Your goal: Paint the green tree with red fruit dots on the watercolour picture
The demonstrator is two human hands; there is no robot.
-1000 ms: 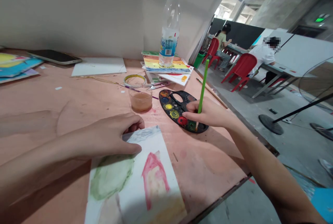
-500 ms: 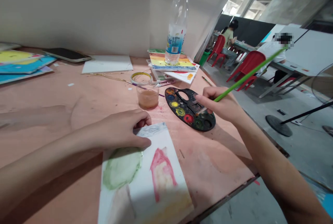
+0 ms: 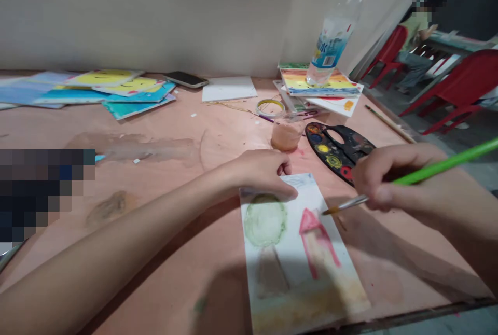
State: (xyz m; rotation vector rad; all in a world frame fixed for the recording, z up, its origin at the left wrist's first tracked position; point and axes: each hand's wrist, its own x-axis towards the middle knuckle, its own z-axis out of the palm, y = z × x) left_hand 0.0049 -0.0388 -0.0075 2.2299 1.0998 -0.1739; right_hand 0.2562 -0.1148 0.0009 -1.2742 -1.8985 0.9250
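Holding the paper [image 3: 295,252] down with your left hand [image 3: 262,174] works fine here: it's half curled, with the fingertips resting on the top edge, pressing on the sheet rather than gripping it. The paper lies flat on the bench [image 3: 408,273], slightly angled, with a green tree shape [image 3: 265,221] and a red house [image 3: 315,241] painted on it.

Your right hand [image 3: 389,182] is closed in a firm pinch around the green handle of the brush [image 3: 431,175]. The bristles [image 3: 334,210] sit right beside the house roof, but I can't tell from this view whether they're touching the paper or hovering just above it.

My tip: stay light around that roof line. Let only the very tip land and use short strokes, because any damp red could bleed into the white around it. The palette [image 3: 334,151] is just past your right hand and the water cup [image 3: 287,135] is beside it, both close by, so take small amounts of paint and blot off extra water before you touch the sheet.
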